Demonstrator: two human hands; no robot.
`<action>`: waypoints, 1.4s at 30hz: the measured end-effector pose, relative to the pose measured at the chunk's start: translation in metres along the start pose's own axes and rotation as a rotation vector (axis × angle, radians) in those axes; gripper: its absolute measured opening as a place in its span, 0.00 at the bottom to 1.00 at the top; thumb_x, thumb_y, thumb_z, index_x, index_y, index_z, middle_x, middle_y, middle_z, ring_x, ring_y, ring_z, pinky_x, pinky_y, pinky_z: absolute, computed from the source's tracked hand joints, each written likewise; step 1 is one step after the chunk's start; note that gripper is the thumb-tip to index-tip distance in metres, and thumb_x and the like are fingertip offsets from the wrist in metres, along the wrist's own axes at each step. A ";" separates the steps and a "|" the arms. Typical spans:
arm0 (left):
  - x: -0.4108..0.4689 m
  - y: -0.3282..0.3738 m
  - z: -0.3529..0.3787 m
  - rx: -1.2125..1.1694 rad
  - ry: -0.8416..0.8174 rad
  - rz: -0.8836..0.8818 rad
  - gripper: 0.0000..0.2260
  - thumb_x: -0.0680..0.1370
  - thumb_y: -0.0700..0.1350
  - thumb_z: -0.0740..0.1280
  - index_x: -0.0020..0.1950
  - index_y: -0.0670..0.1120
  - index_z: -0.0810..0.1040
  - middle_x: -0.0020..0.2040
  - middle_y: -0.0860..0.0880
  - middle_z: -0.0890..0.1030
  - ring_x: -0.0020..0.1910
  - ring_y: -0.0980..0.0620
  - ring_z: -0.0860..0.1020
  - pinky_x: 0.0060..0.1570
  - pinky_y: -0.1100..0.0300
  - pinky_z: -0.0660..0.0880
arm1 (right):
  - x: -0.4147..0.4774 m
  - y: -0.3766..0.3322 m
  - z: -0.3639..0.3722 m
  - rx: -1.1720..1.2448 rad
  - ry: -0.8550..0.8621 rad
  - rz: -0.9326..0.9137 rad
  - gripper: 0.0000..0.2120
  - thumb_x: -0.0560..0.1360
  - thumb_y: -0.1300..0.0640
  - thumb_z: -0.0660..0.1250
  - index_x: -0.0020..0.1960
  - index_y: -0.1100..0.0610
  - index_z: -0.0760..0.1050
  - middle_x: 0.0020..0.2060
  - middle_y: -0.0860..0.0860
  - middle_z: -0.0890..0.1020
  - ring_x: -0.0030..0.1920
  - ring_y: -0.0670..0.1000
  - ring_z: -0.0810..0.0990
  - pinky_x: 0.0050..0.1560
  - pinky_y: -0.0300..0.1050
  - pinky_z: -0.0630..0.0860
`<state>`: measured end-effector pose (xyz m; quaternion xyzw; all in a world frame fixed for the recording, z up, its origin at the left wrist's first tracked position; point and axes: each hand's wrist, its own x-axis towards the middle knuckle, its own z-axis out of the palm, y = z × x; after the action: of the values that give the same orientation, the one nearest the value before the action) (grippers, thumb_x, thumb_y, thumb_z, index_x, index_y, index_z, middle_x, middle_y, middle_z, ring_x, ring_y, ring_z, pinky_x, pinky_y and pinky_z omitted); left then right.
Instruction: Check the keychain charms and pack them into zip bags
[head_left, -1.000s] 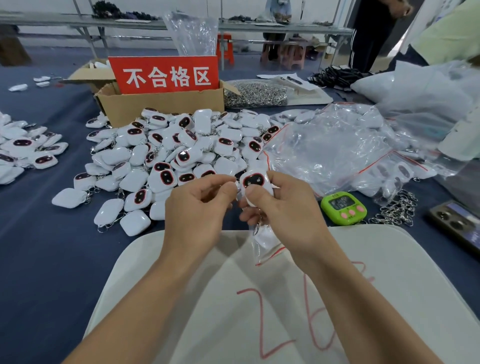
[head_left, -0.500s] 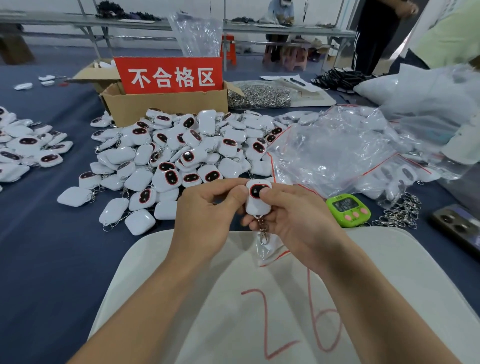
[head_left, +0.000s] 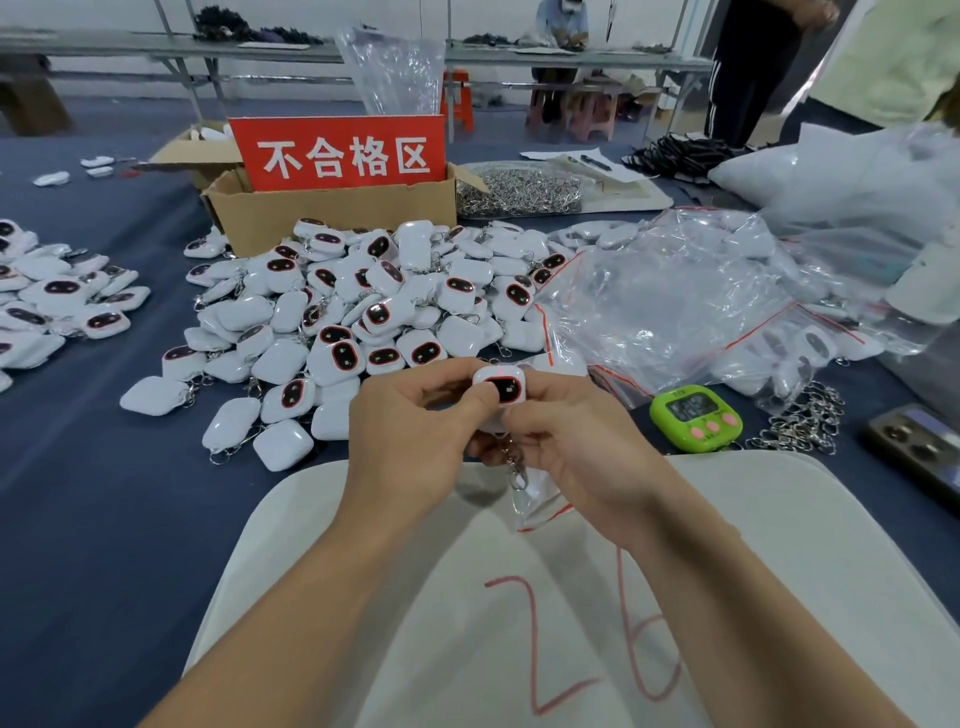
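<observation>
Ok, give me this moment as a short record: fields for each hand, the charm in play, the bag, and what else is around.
left hand: pinches the held charm at its left edge
right hand: grips the same charm from the right
held charm: dark face toward the camera, metal clasp hanging below
zip bag: hangs under the right hand; charm not yet inside
charm pile: beyond the hands
cardboard box: behind the pile, carries a red sign
green timer: right of the hands
</observation>
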<state>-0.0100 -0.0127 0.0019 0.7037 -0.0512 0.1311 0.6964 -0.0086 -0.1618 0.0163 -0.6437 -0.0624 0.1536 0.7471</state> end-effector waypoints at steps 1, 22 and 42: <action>-0.001 0.001 0.001 0.006 0.007 0.009 0.13 0.76 0.38 0.75 0.43 0.58 0.89 0.39 0.51 0.87 0.36 0.57 0.85 0.34 0.67 0.80 | 0.000 0.000 0.000 0.003 -0.001 0.006 0.13 0.78 0.71 0.63 0.60 0.67 0.80 0.54 0.68 0.84 0.49 0.67 0.82 0.64 0.61 0.77; 0.002 0.001 -0.003 0.116 0.065 0.042 0.08 0.71 0.48 0.75 0.45 0.61 0.87 0.41 0.56 0.87 0.42 0.55 0.86 0.46 0.61 0.82 | 0.004 0.005 0.000 -0.107 0.178 -0.118 0.09 0.76 0.67 0.70 0.51 0.57 0.85 0.39 0.60 0.85 0.37 0.54 0.81 0.42 0.48 0.78; 0.001 -0.002 -0.001 0.182 -0.017 0.002 0.09 0.74 0.50 0.75 0.45 0.67 0.86 0.41 0.56 0.87 0.42 0.55 0.85 0.48 0.58 0.82 | -0.003 -0.001 0.004 -0.469 0.457 -0.434 0.21 0.73 0.70 0.69 0.50 0.43 0.85 0.40 0.37 0.86 0.42 0.42 0.85 0.44 0.32 0.79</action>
<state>-0.0088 -0.0119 -0.0002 0.7653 -0.0456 0.1299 0.6288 -0.0123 -0.1596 0.0184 -0.7863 -0.0625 -0.1738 0.5896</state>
